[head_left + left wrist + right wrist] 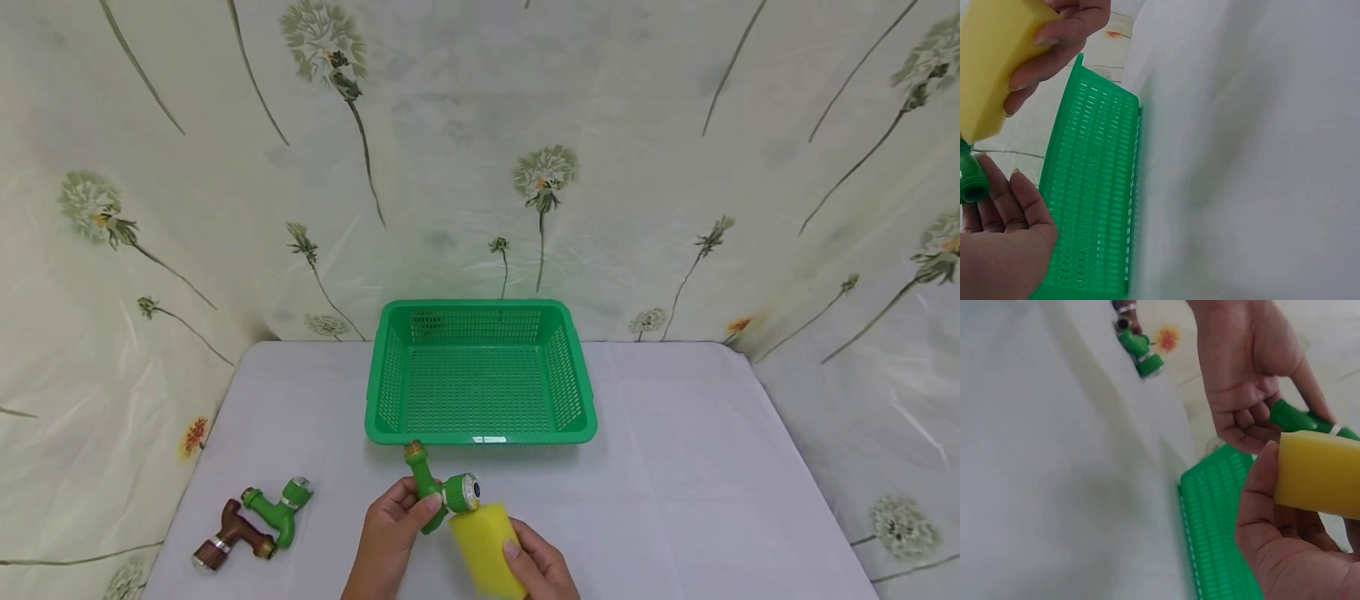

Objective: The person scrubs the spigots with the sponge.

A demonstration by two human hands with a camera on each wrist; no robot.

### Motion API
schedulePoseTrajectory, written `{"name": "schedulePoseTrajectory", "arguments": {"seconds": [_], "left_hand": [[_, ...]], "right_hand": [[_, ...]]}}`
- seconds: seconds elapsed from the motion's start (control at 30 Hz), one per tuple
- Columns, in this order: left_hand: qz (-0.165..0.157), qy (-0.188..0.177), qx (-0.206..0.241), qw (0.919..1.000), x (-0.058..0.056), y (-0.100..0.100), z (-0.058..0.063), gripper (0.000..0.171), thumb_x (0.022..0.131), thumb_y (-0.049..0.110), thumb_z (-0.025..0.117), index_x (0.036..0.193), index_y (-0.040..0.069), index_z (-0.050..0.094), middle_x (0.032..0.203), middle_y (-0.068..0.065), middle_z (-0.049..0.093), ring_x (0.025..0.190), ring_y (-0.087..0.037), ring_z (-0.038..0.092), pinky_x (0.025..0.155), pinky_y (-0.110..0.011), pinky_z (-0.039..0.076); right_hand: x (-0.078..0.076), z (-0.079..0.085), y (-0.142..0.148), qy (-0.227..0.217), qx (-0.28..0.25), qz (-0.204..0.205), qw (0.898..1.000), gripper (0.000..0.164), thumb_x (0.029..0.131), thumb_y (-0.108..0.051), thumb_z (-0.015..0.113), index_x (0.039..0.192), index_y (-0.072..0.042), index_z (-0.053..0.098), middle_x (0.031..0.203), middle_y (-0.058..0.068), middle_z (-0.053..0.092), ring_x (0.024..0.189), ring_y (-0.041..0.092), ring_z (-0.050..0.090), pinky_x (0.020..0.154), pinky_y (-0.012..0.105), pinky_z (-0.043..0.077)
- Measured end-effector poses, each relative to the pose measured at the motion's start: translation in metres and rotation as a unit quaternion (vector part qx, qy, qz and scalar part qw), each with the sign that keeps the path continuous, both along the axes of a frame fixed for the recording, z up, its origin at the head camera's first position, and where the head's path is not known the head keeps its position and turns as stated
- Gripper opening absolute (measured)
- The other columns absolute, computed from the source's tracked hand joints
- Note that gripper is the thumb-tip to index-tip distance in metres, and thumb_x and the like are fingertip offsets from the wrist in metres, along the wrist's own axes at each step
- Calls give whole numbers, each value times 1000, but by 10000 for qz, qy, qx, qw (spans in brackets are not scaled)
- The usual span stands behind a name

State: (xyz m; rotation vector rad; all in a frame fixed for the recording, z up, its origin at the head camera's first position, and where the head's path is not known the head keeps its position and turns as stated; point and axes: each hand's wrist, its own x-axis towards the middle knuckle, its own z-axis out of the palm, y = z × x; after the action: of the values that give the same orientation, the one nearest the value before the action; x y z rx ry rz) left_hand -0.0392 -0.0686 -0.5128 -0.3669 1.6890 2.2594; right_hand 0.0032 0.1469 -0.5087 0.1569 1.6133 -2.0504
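Note:
My left hand point(393, 525) grips a green tap point(424, 482) by its body, in front of the basket. The tap's brass threaded end points up and away, and its round green-and-silver knob faces right. In my right hand point(538, 560) is a yellow sponge point(489, 550), pinched between thumb and fingers. The sponge's upper edge is right at the tap's knob in the head view. From the left wrist view, the sponge point(1004, 62) stands above the tap's open spout point(974, 187). The right wrist view shows the left hand point(1241, 381) behind the sponge point(1319, 472).
A green perforated basket point(480, 437) stands at the back middle of the white-covered table point(675, 475). At the left lie another green tap point(281, 510) and a brown tap point(234, 533), touching or overlapping. Flower-printed sheeting point(450, 167) rises behind the table and along both sides.

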Motion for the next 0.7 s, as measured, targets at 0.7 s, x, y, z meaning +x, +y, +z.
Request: {"name": "schedulePoseTrajectory", "arguments": {"seconds": [0.7], "left_hand": [[121,-126,-70,9998,-1,8,-10,44,85,28,75,116,0,60,110,-9,67,95,-18,61,85,-28,50]], "right_hand": [[-3,-5,-12,-808,-1854,-295,9789,76,101,-47,44,152,-3,10,118,13,51,106,26,57,94,42,48]]}}
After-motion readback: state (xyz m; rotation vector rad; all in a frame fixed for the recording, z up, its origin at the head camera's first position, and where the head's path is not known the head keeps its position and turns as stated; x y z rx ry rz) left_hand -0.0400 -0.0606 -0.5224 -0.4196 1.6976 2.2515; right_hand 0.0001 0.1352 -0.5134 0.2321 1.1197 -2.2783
